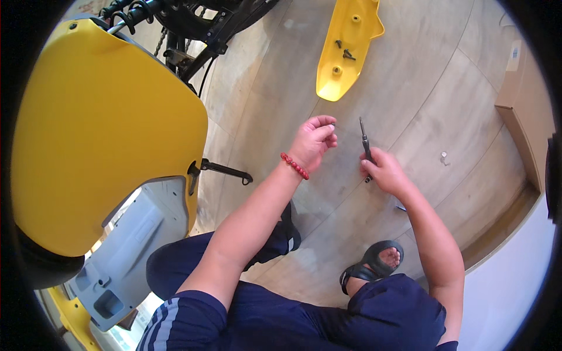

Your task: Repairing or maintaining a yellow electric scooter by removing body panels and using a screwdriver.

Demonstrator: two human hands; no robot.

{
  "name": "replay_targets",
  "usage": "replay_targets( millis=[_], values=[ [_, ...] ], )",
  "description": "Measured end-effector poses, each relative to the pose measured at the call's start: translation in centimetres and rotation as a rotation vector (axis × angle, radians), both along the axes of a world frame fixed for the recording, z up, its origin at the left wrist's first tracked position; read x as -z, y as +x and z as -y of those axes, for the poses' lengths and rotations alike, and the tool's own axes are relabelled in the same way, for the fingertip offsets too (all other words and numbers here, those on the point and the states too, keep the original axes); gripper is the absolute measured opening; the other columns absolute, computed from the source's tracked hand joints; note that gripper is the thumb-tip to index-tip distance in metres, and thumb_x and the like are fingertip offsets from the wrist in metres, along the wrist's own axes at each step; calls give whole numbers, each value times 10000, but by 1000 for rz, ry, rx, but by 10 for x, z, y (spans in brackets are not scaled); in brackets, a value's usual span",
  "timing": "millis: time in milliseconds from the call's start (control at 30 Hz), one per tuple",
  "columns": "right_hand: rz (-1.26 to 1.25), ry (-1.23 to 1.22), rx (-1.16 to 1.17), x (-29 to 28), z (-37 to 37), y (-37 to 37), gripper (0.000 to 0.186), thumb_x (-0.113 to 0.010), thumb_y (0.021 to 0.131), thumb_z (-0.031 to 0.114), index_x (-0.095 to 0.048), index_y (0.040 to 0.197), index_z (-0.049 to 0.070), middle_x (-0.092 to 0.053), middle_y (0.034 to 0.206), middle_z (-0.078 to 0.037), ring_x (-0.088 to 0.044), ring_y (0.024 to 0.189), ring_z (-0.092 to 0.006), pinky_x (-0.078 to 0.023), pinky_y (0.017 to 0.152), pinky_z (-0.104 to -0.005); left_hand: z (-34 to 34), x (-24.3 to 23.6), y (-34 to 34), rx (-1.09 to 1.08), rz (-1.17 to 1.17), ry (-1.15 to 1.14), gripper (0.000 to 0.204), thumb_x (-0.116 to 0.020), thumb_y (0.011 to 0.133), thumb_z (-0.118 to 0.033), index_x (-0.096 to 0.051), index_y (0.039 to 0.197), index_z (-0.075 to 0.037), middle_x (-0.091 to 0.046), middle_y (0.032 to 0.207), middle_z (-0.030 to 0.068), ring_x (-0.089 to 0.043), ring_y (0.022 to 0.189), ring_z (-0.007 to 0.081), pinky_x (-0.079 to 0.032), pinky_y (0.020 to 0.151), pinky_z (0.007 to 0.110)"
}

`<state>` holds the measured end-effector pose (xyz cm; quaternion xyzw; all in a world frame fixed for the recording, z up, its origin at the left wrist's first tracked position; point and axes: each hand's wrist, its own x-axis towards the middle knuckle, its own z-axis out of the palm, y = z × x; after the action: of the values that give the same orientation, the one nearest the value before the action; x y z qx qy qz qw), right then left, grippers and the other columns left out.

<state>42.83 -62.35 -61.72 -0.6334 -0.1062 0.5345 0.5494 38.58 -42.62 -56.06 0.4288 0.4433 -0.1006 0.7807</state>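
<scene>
My right hand [383,169] is closed around the black handle of a screwdriver [365,143], whose metal shaft points up and away from me. To its left, my left hand [316,139], with a red bead bracelet on the wrist, is pinched shut. Something tiny and dark shows at its thumb and fingertip, too small to name. Beyond both hands a yellow plastic panel [342,64] lies on the floor, hollow side up. Several small black screws [348,55] rest loose inside it. Neither hand touches the panel.
At left stands a yellow-bodied two-wheeler [111,134] with a grey inner panel [132,251] and a black kickstand [227,170]. A cardboard box [521,117] is at the far right. A small shiny object [444,156] lies on the wood-look floor [421,76]. My sandalled foot [374,263] is below.
</scene>
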Motion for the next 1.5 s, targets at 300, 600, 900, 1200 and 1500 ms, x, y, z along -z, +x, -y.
replay_targets(
  millis=[300,600,900,1200,1500],
  values=[
    [-12,-17,-22,-4,2,3,164,-516,820,114,-522,893,-32,-574,664,-81,-559,618,-157,-455,592,-297,-21,38,-26,187,-205,621,177,-521,819,-63,-511,985,-3,-555,788,37,-529,649,103,-461,591,237],
    [4,-31,-21,-6,3,5,161,-524,817,118,-525,872,-32,-576,659,-81,-561,604,-157,-456,588,-298,-26,43,-32,488,-297,963,185,-577,759,-71,-527,916,12,-579,782,43,-546,700,122,-453,653,252],
    [33,-42,-60,-9,4,6,149,-524,814,96,-528,899,-26,-579,676,-62,-561,636,-140,-458,620,-283,-29,47,-33,553,-329,946,215,-584,746,-68,-510,934,6,-550,758,32,-517,691,109,-446,630,252],
    [88,-21,-54,-5,5,5,171,-532,812,164,-530,866,2,-589,696,-112,-582,654,-216,-451,615,-338,-35,68,-42,438,-322,916,169,-481,810,-64,-505,962,7,-544,759,32,-505,617,99,-438,563,244],
    [93,-19,-46,8,5,-1,181,-547,795,186,-543,847,12,-584,686,-131,-579,664,-250,-446,616,-348,-40,74,-46,363,-265,875,170,-468,814,-69,-507,964,3,-542,756,34,-488,581,93,-419,516,238]
  ],
)
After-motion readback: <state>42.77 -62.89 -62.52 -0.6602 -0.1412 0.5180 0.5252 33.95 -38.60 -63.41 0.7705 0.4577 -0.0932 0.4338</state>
